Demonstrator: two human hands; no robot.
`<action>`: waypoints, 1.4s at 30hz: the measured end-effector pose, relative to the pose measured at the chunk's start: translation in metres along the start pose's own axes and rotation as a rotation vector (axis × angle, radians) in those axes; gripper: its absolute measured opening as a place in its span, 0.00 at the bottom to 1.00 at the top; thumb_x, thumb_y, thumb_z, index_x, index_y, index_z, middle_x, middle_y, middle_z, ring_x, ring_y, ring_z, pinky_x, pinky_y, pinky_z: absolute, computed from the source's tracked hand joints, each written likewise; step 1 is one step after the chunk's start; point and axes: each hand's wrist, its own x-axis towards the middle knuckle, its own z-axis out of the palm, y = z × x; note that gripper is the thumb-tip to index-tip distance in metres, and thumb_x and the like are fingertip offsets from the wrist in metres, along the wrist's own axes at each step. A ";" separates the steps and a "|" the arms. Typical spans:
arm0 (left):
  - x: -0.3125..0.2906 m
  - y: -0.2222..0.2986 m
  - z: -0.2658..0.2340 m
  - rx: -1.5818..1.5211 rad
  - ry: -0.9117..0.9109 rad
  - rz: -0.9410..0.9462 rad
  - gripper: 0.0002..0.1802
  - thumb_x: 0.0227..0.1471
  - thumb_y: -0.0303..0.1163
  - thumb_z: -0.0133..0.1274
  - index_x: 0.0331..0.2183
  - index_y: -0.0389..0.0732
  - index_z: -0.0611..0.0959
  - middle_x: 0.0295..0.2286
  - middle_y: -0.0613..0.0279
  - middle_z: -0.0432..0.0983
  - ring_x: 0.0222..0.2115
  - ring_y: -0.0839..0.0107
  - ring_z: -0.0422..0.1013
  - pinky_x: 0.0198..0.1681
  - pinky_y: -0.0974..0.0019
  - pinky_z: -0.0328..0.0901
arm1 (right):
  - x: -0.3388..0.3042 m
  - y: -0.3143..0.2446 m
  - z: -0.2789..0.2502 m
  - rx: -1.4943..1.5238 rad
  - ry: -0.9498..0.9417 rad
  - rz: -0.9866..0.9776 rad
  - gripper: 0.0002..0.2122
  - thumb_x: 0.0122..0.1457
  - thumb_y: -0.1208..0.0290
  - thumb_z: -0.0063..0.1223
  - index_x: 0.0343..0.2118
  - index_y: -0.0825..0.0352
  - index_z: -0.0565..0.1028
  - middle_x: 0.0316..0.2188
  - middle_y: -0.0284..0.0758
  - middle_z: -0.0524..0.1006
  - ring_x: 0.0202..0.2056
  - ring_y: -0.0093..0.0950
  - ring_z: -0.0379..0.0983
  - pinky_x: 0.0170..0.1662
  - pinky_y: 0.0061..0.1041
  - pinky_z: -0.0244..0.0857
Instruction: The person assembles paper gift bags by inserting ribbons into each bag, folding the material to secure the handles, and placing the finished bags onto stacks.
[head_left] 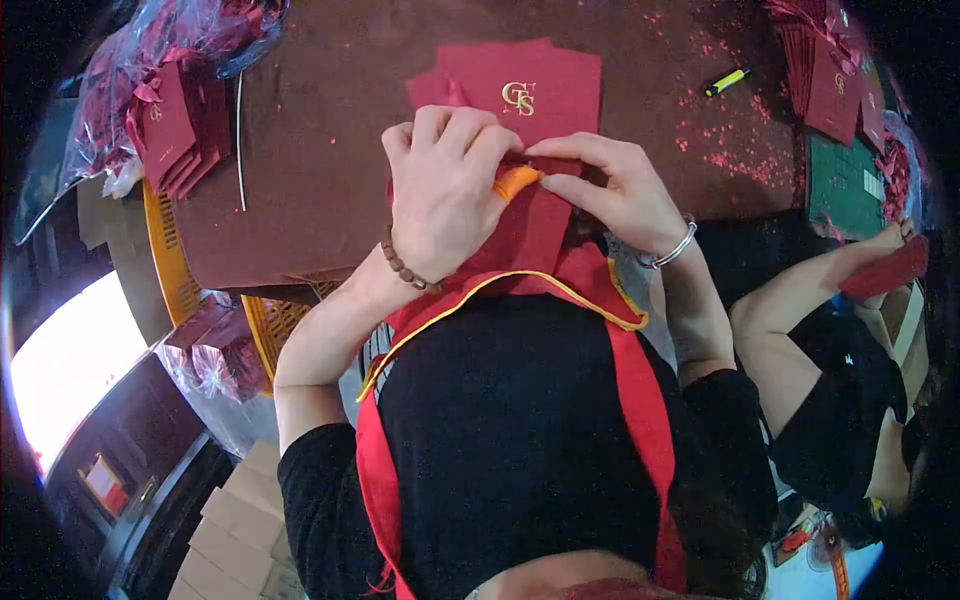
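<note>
My left hand (440, 185), with a wooden bead bracelet at the wrist, lies over a dark red paper bag (530, 220) at the near edge of the brown table (330, 120). An orange cover sits on its thumb tip. My right hand (620, 185), with a silver bangle, pinches the same bag's top edge right beside the left thumb. Just beyond my fingers lies a small stack of flat dark red bags (530, 85) with a gold emblem.
A pile of red bags in clear plastic (175, 125) lies far left beside a thin metal rod (240, 140). More red bags (830, 80) stack far right near a yellow marker (727, 81), red paper scraps and a green cutting mat (845, 185). Another person (850, 330) works at right. Yellow crates (175, 260) stand below left.
</note>
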 end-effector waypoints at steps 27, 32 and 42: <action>0.036 -0.037 0.013 -0.622 -0.500 -0.485 0.09 0.46 0.31 0.50 0.25 0.34 0.79 0.18 0.68 0.73 0.22 0.81 0.66 0.26 0.74 0.62 | -0.005 0.000 0.017 -0.046 0.034 0.153 0.10 0.51 0.71 0.54 0.36 0.68 0.71 0.27 0.37 0.74 0.21 0.22 0.68 0.25 0.22 0.62; 0.055 -0.062 0.012 -0.784 -0.557 -0.462 0.10 0.51 0.32 0.48 0.28 0.35 0.79 0.21 0.70 0.73 0.23 0.83 0.67 0.26 0.77 0.62 | -0.001 -0.005 0.013 0.008 0.037 0.167 0.11 0.53 0.71 0.52 0.38 0.68 0.70 0.26 0.38 0.73 0.20 0.21 0.66 0.24 0.21 0.60; 0.063 -0.067 0.005 -0.669 -0.222 -0.365 0.09 0.48 0.34 0.49 0.26 0.39 0.80 0.19 0.71 0.70 0.21 0.84 0.62 0.22 0.76 0.56 | 0.001 -0.004 0.014 0.073 -0.044 0.101 0.10 0.51 0.72 0.54 0.35 0.68 0.72 0.24 0.35 0.74 0.22 0.19 0.68 0.25 0.20 0.61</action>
